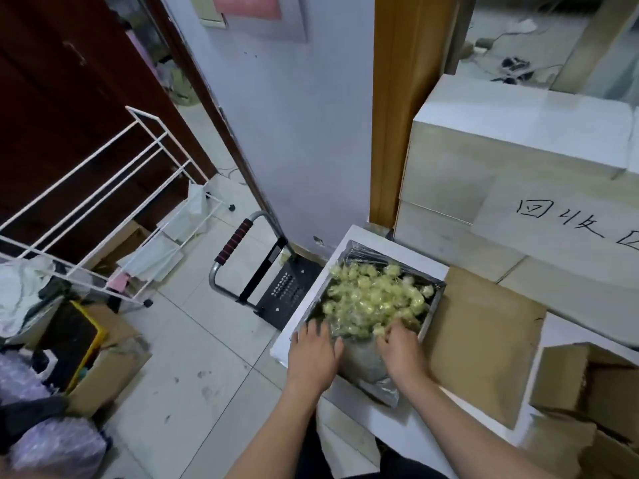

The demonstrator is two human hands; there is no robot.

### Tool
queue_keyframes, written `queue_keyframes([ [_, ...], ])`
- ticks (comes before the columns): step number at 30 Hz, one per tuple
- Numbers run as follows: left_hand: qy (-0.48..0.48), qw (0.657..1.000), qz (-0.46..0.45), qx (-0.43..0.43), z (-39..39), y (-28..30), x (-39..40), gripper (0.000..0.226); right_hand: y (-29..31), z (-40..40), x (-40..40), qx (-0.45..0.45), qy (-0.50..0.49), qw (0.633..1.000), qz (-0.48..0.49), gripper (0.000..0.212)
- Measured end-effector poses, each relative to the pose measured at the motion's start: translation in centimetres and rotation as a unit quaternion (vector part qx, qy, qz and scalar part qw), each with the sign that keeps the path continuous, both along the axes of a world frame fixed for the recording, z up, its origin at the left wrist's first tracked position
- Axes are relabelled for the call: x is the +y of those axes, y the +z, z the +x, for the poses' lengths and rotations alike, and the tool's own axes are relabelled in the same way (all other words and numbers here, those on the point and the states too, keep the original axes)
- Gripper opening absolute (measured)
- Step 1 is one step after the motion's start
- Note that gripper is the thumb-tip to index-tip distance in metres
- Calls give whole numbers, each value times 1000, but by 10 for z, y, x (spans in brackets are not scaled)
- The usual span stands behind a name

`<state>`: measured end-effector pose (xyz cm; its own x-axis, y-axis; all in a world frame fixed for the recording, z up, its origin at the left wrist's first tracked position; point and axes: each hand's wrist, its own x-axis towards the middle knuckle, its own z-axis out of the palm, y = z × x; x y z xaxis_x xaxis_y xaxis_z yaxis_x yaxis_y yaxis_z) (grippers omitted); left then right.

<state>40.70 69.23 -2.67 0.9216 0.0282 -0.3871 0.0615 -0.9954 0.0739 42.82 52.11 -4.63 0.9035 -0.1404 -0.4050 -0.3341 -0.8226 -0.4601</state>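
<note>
A white box [345,243] lined with silvery foil holds a pile of pale yellow-green flower heads wrapped in clear film [375,299]. My left hand [313,350] lies at the box's near left corner, fingers fairly straight and reaching into the edge of the pile. My right hand [401,347] is at the near right side, its fingers curled down into the flowers; the fingertips are hidden among them. A crumpled flap of foil [366,371] hangs over the near rim between my wrists.
Stacked pale cartons [518,160], one with handwritten characters, stand at the right behind a flat brown cardboard sheet [484,326]. A folded hand trolley [256,271] leans by the wall. A white wire rack [103,202] and open boxes [90,357] crowd the tiled floor at left.
</note>
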Motion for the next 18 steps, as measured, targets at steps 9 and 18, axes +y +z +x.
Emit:
queue_keyframes([
  [9, -118, 993, -21, 7, 56, -11, 58, 54, -17, 16, 45, 31, -133, 989, -57, 15],
  [18, -213, 977, -23, 2, 96, -17, 93, 54, 3, 20, 77, 88, -128, 973, -169, 20],
])
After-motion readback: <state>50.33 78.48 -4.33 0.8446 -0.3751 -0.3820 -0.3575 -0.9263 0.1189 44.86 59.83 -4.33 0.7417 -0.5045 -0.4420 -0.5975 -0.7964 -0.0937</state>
